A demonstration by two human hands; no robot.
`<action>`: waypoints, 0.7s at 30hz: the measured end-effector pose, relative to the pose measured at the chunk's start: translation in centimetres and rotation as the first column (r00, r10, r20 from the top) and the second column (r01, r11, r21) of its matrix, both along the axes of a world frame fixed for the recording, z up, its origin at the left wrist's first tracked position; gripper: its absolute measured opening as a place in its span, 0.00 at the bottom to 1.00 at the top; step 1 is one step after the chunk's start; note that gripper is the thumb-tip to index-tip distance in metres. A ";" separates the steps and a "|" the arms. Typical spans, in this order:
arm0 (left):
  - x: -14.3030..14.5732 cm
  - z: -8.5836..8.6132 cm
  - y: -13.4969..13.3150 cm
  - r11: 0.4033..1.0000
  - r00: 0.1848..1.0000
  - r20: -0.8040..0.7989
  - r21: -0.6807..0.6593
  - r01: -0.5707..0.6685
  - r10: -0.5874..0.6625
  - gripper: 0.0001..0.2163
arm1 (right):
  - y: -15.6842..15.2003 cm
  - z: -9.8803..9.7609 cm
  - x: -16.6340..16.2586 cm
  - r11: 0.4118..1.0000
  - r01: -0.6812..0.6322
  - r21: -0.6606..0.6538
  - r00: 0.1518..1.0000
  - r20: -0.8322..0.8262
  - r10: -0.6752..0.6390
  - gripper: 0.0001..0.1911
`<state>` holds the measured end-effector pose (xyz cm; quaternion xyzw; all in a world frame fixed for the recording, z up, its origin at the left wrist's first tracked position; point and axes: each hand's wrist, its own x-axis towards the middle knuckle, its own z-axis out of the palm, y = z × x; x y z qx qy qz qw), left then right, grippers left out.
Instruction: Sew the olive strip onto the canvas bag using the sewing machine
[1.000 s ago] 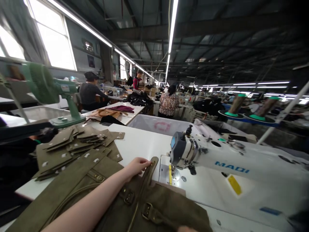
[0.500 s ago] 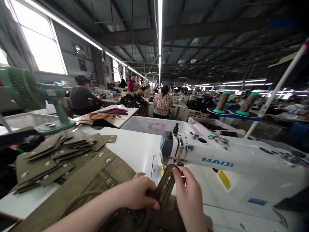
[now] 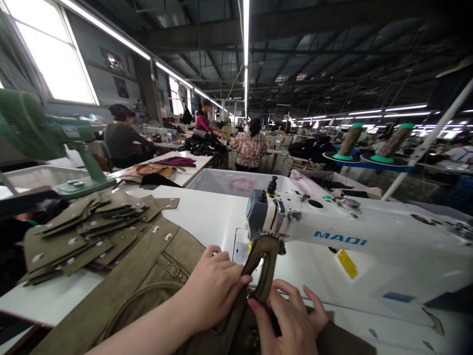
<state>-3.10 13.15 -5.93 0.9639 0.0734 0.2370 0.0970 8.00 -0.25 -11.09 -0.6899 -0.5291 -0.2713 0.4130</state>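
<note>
Olive-green suede bag (image 3: 155, 276) lies across the near edge of the white bench (image 3: 207, 217), its zippered opening end (image 3: 263, 261) raised upright just below the head of the white sewing machine (image 3: 332, 231). Half a second ago the zipper end was shut and flat between both hands; now its two sides stand parted, the teeth showing in the gap. The left hand (image 3: 214, 286) has shifted forward, its fingers clamped on the left side of the zipper end, thumb pressed against the tape. The right hand (image 3: 291, 320) has dropped from beside the machine head to 5 o'clock of the zipper end, its fingers closed on the lower right side, two fingertips spread apart above. At 9 o'clock of the hands, a heap of cut olive suede pieces (image 3: 81, 231) stays where it was, with the green desk fan (image 3: 55, 143) behind it at 10 o'clock. Other seated workers (image 3: 251, 148) sit at 12 o'clock, far off.
</note>
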 end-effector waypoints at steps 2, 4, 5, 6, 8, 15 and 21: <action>0.1 0.4 -0.1 1.000 1.000 0.030 0.015 0.006 -0.007 0.17 | -0.6 0.8 0.4 1.000 0.010 0.003 1.000 0.016 -0.011 0.10; 0.0 0.7 -0.4 0.999 0.997 0.065 0.029 0.030 -0.032 0.18 | -1.1 1.0 0.5 1.000 0.030 0.009 0.999 0.016 -0.030 0.09; 0.0 0.9 -0.5 0.998 0.996 0.079 0.033 0.046 -0.048 0.17 | -1.3 0.9 0.5 0.999 0.036 0.008 0.999 0.014 -0.037 0.08; -0.1 1.0 -0.8 0.998 0.994 0.085 0.029 0.060 -0.062 0.17 | -1.4 0.8 0.5 0.999 0.044 0.008 0.999 0.011 -0.044 0.08; -0.2 1.2 -1.4 0.997 0.995 0.075 -0.003 0.073 -0.072 0.16 | -1.5 0.4 0.5 0.998 0.067 0.011 0.998 0.005 -0.067 0.08; -0.2 0.2 -3.8 0.992 0.973 0.232 -0.120 0.036 -0.008 0.13 | -1.0 -0.9 0.7 0.997 0.080 0.013 0.995 0.063 -0.081 0.10; -1.1 -1.3 -3.6 0.992 0.955 0.268 0.012 0.126 -0.124 0.10 | -2.9 -1.6 0.3 0.988 0.138 0.064 0.975 0.167 -0.147 0.14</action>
